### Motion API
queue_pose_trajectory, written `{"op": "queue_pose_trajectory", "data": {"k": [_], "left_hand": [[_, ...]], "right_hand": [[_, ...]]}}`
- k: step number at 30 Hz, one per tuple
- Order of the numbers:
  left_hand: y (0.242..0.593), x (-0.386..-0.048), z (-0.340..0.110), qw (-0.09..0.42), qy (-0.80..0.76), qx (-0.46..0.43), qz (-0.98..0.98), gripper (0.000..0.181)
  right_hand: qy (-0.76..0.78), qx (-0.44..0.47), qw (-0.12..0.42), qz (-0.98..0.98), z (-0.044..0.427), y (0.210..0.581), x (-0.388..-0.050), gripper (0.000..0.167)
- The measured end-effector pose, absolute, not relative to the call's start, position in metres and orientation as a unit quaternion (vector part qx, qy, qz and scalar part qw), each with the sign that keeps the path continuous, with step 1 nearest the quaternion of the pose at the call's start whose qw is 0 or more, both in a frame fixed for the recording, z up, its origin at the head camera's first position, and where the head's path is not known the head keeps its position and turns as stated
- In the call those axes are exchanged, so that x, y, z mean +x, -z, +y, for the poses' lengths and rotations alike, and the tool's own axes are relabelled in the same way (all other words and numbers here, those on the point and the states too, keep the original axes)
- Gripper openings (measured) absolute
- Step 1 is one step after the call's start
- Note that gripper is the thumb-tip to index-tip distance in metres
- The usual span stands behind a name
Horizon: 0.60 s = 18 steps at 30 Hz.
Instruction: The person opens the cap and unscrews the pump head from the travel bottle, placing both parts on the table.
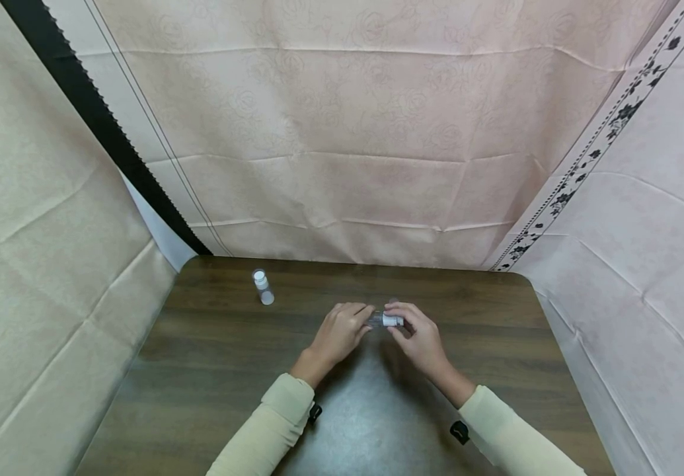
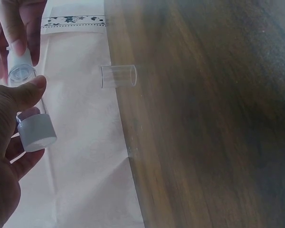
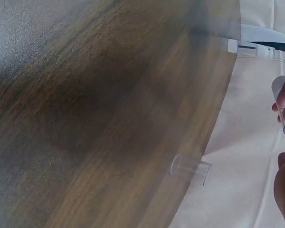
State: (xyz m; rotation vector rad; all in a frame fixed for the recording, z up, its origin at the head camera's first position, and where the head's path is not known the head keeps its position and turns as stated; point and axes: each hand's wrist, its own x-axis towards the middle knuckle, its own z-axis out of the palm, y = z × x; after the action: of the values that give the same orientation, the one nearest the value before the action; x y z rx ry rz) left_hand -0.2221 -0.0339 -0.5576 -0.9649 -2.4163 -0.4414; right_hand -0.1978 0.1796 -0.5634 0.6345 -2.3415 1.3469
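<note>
My left hand (image 1: 340, 330) grips a small clear bottle (image 1: 375, 319) by its body, held sideways above the table. In the left wrist view a wide white end piece (image 2: 37, 133) shows below the left thumb. From the other side my right hand (image 1: 418, 334) pinches a white collar-like piece (image 1: 390, 320) at the bottle's opposite end. Whether the collar is fully seated cannot be seen. A clear open cylinder (image 2: 118, 76), like a bottle cover, stands on the table just beyond the hands. Fingers hide much of the bottle.
A second small bottle (image 1: 263, 286) with a white top stands at the back left of the brown wooden table (image 1: 211, 370). Pale cloth (image 1: 347, 165) hangs behind the table's far edge and on both sides.
</note>
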Motion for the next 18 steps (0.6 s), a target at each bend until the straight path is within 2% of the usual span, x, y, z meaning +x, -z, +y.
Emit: {"op": "queue_pose_trajectory", "data": {"k": [6, 18], "left_hand": [[0.557, -0.221, -0.034, 0.254, 0.154, -0.353, -0.887, 0.035], [0.559, -0.222, -0.034, 0.267, 0.140, -0.353, -0.886, 0.036]], "right_hand": [[-0.509, 0.218, 0.166, -0.816, 0.181, 0.560, -0.197, 0.042], [-0.595, 0.169, 0.087, -0.781, 0.191, 0.536, -0.191, 0.043]]}}
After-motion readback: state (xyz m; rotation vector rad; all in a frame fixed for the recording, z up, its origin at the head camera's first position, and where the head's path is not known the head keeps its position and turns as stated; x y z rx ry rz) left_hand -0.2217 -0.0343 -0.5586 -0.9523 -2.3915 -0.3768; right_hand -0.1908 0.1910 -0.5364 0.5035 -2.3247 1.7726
